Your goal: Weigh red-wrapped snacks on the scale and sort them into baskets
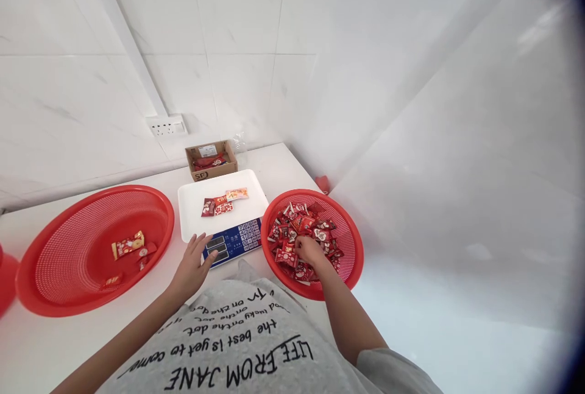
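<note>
My right hand (309,250) reaches into a red plastic basket (351,232) heaped with small wrapped snack packets (321,234). Its fingers are curled down among the packets, close to a red packet (286,256); what they pinch is hidden. My left hand (195,265) is open with fingers spread, at the front left corner of a digital scale (235,242) with a blue keypad panel. On the scale's white tray (192,202) lie a few packets: a dark red one (209,207), a red and white one (223,206) and an orange and pink one (237,194).
At left, a larger red basket (68,254) holds a yellow packet (128,245) and a few red ones. Behind the scale stands a cardboard box (214,170) with red packets inside. A wall socket (167,126) is above the white table (269,155). Walls close in behind and right.
</note>
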